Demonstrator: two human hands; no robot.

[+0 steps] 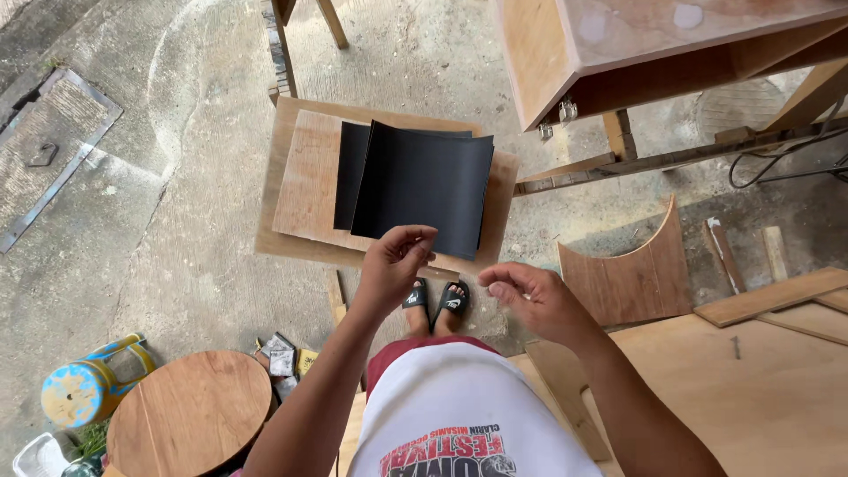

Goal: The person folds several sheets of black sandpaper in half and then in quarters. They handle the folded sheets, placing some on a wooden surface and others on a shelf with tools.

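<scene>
A person standing on a concrete floor (177,221) is looking down at black sheets (420,185) lying on a stack of wooden boards (305,190) just ahead of their sandalled feet (437,300). The left hand (393,265) is pinching the near edge of the top black sheet between thumb and fingers, while the right hand (530,296) is hovering loosely curled and holding nothing, just right of the sheets. A round wooden stool top (190,411) and a blue and yellow container (84,384) are sitting well to the left of and nearer than the sheets.
</scene>
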